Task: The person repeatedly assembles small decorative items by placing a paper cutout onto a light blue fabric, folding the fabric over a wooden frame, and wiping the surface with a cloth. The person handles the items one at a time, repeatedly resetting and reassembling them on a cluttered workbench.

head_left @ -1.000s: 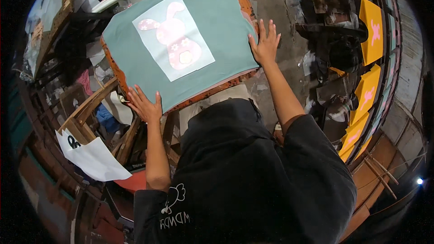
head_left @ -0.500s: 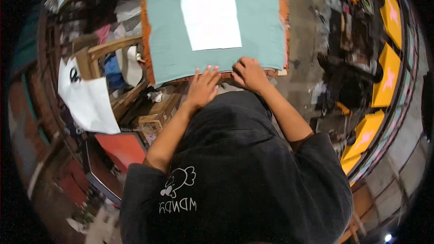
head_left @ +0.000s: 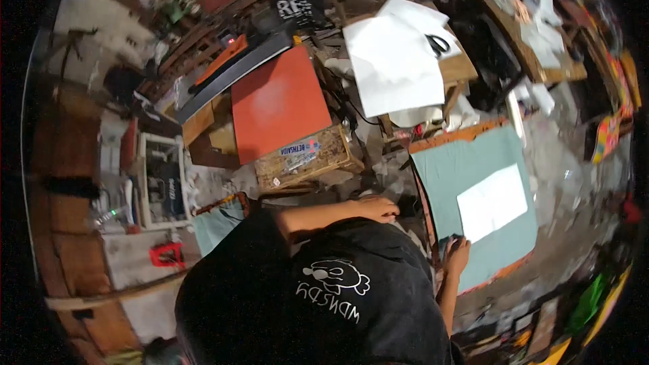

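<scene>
My right hand is at the near edge of a grey-green cloth, its fingers closed around a small dark thing that I cannot make out. On the cloth lies a blank white sheet of paper, a little beyond that hand. An orange-brown edge shows from under the cloth. My left hand is above my lap, apart from the cloth, and its blurred fingers do not show clearly whether they are closed.
To the left, a red-orange board sits above a worn wooden box. Large white sheets with black-handled scissors on them cover a small wooden table ahead. A white-framed case stands at far left.
My view has swung left, so the cloth and paper now appear at the right. My left hand has come off the cloth's edge; the right now grips a small dark thing there.
</scene>
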